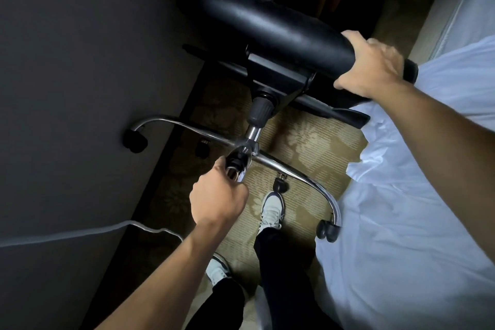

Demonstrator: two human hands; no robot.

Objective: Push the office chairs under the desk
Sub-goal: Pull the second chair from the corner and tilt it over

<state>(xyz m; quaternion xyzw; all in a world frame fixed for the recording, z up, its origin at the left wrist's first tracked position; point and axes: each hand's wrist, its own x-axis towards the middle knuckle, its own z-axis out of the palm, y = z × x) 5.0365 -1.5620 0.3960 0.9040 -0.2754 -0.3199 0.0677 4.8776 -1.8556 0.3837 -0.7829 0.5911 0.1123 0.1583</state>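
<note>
A black office chair (270, 27) is tipped on its side, held off the floor, its underside and chrome star base (292, 169) facing me. My left hand (217, 195) is shut on one chrome leg of the base, near its caster. My right hand (372, 67) grips the right edge of the black padded seat. The gas column (258, 111) joins seat and base in the middle. One caster (135, 140) overlaps the dark desk surface (80, 75) on the left; another caster (326, 230) hangs by the bed.
A bed with white sheets (415, 209) fills the right side. Patterned beige carpet (302, 142) runs between desk and bed. My feet in white sneakers (272, 210) stand there. A thin white cable (80, 233) lies across the desk's near part.
</note>
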